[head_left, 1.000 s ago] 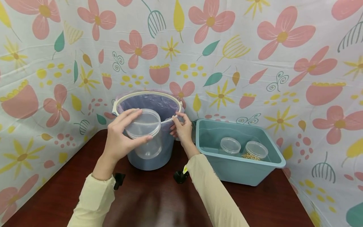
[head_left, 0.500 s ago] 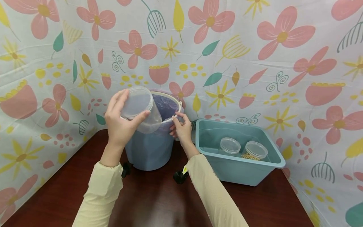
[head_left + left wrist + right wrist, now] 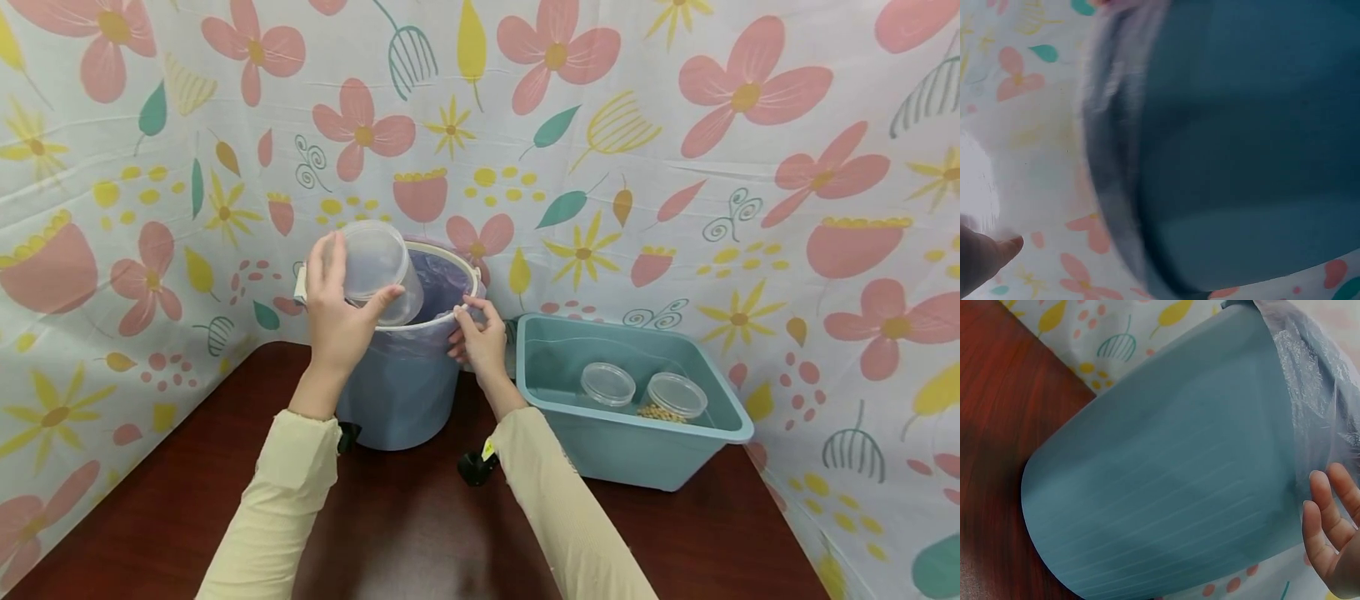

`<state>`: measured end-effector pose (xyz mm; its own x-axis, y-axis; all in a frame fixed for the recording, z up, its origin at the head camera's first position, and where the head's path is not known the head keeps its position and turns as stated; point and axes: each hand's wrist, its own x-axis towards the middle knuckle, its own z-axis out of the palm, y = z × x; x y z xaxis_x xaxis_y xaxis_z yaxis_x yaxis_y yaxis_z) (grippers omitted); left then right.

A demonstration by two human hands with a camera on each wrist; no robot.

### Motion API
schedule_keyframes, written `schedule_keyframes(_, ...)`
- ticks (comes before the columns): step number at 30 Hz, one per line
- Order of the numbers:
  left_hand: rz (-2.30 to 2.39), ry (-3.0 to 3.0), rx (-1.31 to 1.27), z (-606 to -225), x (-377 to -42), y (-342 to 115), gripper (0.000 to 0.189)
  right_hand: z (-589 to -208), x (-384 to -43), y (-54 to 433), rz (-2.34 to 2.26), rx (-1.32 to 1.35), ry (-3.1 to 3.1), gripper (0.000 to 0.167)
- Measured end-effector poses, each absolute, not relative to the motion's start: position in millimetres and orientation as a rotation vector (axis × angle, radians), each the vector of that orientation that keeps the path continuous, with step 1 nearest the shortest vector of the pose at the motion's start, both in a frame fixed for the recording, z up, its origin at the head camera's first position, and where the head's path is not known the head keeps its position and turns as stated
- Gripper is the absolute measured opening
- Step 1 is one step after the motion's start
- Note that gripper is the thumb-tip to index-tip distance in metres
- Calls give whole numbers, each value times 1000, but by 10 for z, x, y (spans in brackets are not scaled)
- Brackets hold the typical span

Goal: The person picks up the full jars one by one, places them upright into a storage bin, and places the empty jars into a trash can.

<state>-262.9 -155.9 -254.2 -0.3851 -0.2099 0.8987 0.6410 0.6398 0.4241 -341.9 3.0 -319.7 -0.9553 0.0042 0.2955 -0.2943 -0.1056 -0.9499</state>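
My left hand (image 3: 333,304) grips a clear plastic jar (image 3: 378,267) from the side, thumb and fingers spread around its wall. The jar is tilted over the near left part of a blue bin (image 3: 401,408), its far end overlapping the opening. A thin purplish bag (image 3: 453,279) lines the bin and folds over its pale rim. At the right side of the rim, my right hand (image 3: 480,337) pinches the bag's edge between thumb and forefinger. In the right wrist view its other fingers (image 3: 1329,519) lie beside the bag fold. The left wrist view is blurred; the translucent jar (image 3: 1035,169) shows left of the bin.
Right of the bin stands a blue-green tub (image 3: 630,454) with two clear round containers, one disc-shaped top (image 3: 607,384) and another (image 3: 677,395) beside small tan beans (image 3: 662,413). Both stand on a dark red wooden table (image 3: 420,533). A flowered cloth (image 3: 555,125) hangs behind.
My left hand has lifted the jar from in front of the bin, first up and left, then right over the opening, tilting it. My right hand stays at the rim.
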Motion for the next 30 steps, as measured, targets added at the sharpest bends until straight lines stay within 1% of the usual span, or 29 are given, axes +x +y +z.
schedule_keyframes(5,-955,-1856,-309,-2680,-2741,-1565,101,-3197,-3426,25,2191,324,-1954,27)
schedule_keyframes(8,-964,-1933,-281,-2748,-2787,-1573,99,-3197,-3437,22,2204,323,-1951,27)
schedule_keyframes(11,-971,-2047,-261,-2789,-2819,-1582,91,-3193,-3447,16,2199,320,-1952,28)
schedule_keyframes(15,-945,-2215,-256,-2798,-2832,-1585,74,-3186,-3451,11,2182,321,-1950,29)
schedule_keyframes(18,-884,-2317,-271,-2785,-2823,-1580,66,-3187,-3449,12,2173,327,-1943,29)
schedule_keyframes(23,-822,-2378,-287,-2779,-2805,-1568,59,-3204,-3442,17,2145,331,-1939,28)
schedule_keyframes(30,-894,-2376,-285,-2779,-2775,-1565,52,-3210,-3440,30,2138,329,-1941,25)
